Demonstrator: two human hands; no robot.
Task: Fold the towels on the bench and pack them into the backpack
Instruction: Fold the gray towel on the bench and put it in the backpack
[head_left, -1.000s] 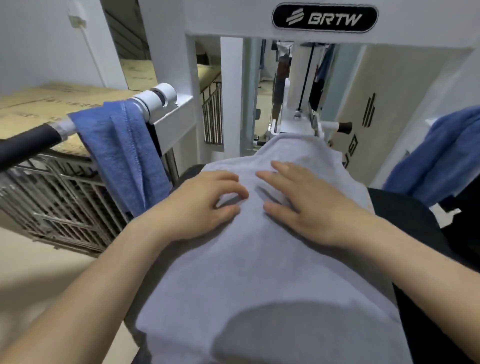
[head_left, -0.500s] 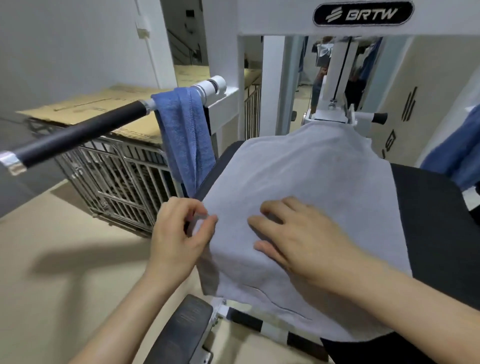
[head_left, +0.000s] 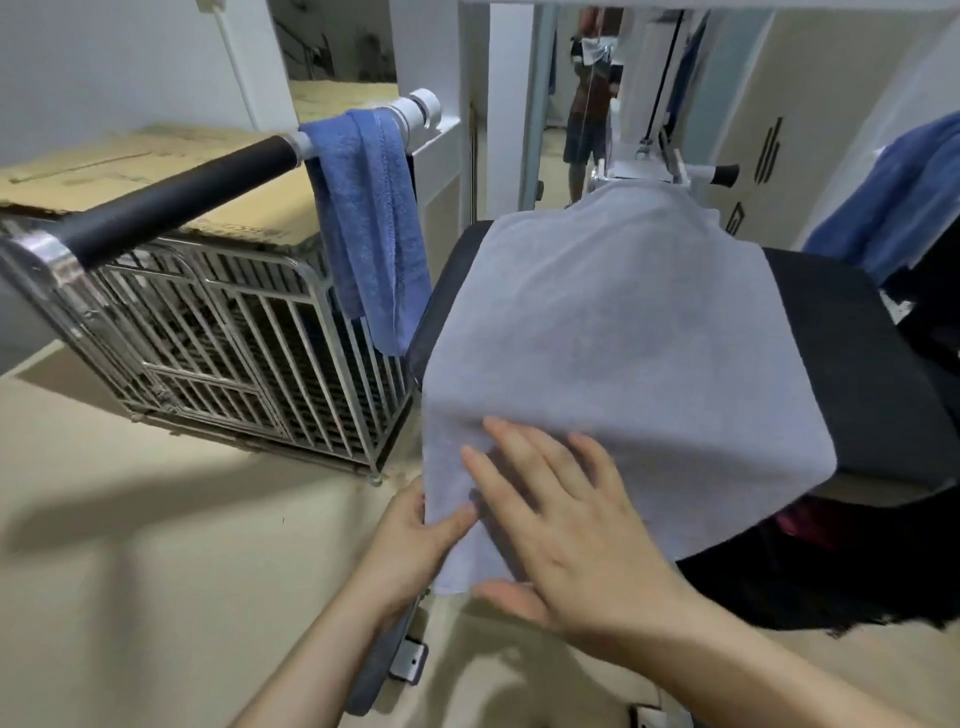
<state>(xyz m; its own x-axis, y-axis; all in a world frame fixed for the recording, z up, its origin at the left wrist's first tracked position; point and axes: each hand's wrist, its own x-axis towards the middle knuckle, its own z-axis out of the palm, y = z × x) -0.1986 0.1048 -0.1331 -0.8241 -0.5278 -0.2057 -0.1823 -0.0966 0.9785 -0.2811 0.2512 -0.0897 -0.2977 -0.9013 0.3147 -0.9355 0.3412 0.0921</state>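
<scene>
Now left fingers (head_left: 452, 519) pinch grey towel (head_left: 613, 332) edge; right hand (head_left: 566, 525) flat atop

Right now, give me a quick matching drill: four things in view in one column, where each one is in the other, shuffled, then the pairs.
Things
1. grey towel
2. blue towel
3. left hand
4. right hand

Places
A. draped over the bar
B. flat on top of the grey towel's near corner
C. spread across the black bench
D. pinching the grey towel's near left edge

Pairs: 1-C, 2-A, 3-D, 4-B
</scene>
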